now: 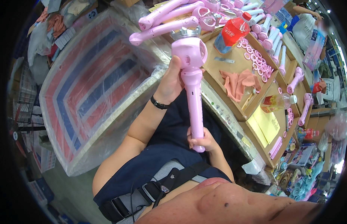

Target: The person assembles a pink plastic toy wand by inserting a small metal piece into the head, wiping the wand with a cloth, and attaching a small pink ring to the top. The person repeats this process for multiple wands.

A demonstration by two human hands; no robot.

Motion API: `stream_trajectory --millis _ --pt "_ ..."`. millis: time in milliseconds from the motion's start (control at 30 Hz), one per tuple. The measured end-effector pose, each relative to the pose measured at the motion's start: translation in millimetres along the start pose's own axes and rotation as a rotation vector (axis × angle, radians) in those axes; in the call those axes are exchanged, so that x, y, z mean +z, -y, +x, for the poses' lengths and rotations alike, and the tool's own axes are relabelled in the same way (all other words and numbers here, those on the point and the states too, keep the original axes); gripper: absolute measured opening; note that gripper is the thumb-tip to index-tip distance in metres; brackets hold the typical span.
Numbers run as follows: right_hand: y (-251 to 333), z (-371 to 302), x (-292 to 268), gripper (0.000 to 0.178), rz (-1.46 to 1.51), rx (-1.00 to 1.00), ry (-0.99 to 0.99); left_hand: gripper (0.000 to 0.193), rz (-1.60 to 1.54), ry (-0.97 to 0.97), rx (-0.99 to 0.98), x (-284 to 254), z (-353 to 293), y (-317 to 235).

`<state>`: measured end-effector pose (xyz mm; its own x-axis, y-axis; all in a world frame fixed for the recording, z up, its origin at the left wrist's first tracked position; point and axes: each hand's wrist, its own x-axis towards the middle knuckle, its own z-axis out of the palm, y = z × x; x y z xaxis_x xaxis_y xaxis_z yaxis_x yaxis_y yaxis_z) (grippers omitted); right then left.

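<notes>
Upright in front of my body is a pink plastic toy wand (193, 87) with a round, open-ringed head and a silver crown-shaped top (185, 33). My left hand (172, 80), with a black band at the wrist, grips the head from its left side, thumb up against it. Lower down, my right hand (204, 140) has its fingers wrapped round the bottom end of the handle. Beyond the crown, several similar pink wands (169, 28) lie piled on the worktable.
A large bag lined with clear plastic, striped red and blue (87, 86), stands at my left. Wooden trays (222, 97) on the right hold pink rings (261, 63), an orange cloth (238, 84), a red-labelled bottle (233, 31), a lying bottle (274, 102) and yellow paper (263, 127).
</notes>
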<state>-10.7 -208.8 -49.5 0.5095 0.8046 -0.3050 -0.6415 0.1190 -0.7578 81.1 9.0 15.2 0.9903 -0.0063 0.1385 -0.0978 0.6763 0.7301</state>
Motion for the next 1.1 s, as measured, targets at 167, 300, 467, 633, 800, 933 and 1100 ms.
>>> stream_trajectory --millis 167,300,467,633,800,933,1100 --pt "-3.5 -5.0 0.6 0.033 0.053 0.055 -0.026 0.059 0.369 -0.226 0.198 -5.7 6.6 1.6" --pt "-9.2 -7.3 -1.1 0.034 0.085 0.06 -0.016 0.057 0.462 -0.249 0.253 -9.2 5.9 1.4" --pt "-5.2 -11.8 -6.7 0.041 0.075 0.083 -0.034 0.058 0.478 -0.18 0.292 -4.1 5.1 0.8" --pt "-4.5 -17.6 -9.1 0.041 0.119 0.083 -0.011 0.068 0.464 -0.151 0.302 -7.6 9.3 8.5" --pt "-14.4 -18.7 -11.0 0.038 0.2 0.066 0.118 0.081 0.166 -0.146 0.249 -8.6 0.6 26.5" --pt "-19.1 -6.9 -11.0 0.042 0.378 0.043 0.306 0.088 -0.279 0.058 -0.048 -2.0 -12.4 37.5" --pt "0.7 10.1 1.5 0.042 0.131 0.164 0.243 0.089 -0.571 0.019 -0.075 -5.2 -13.6 39.8"
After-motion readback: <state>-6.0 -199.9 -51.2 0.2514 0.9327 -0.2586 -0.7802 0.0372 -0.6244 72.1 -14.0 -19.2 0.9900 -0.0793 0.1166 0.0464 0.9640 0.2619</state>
